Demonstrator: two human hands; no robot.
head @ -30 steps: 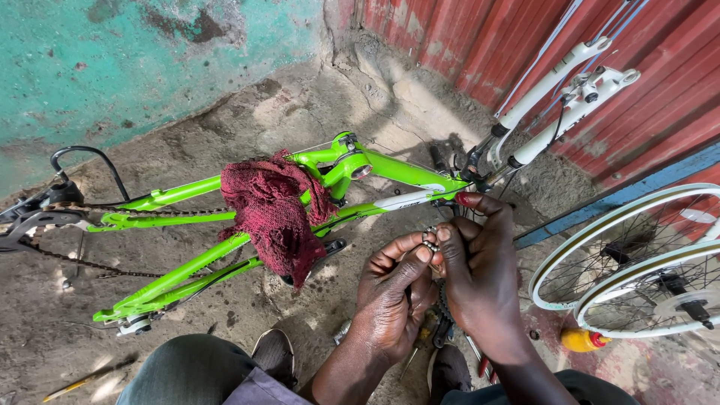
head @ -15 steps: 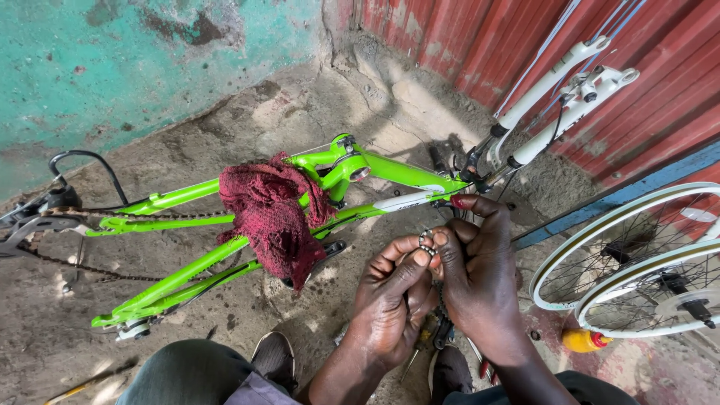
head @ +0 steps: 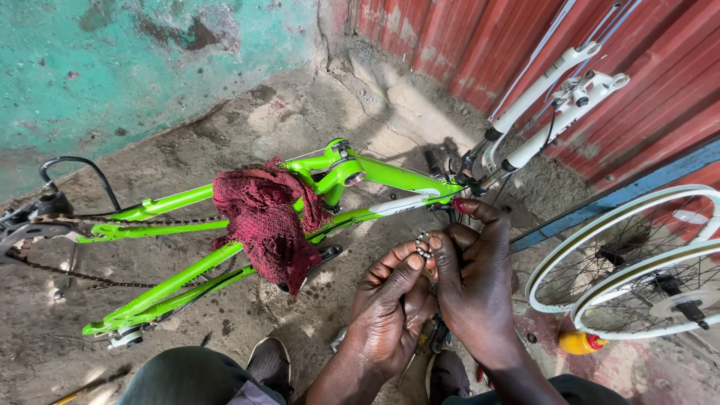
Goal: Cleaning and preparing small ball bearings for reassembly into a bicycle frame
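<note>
My left hand [head: 390, 307] and my right hand [head: 474, 279] meet over the ground, fingertips pinched together on a small metal bearing ring [head: 423, 247]. Just beyond them a bright green bicycle frame [head: 180, 277] lies upside down on the concrete. A dark red rag [head: 262, 217] is draped over its middle, next to the bottom bracket [head: 351, 177]. The white fork [head: 551, 101] sticks up toward the red wall at the right.
Two white-rimmed wheels [head: 637, 262] lean at the right by a red corrugated wall [head: 600, 45]. A yellow bottle with a red cap [head: 579, 343] lies below them. A loose chain [head: 67, 274] and derailleur [head: 30, 217] sit at the left. My knees and shoes [head: 270, 364] are at the bottom.
My hands stay together on the small ring; the fingers have shifted slightly around it. The frame and rag have not moved.
</note>
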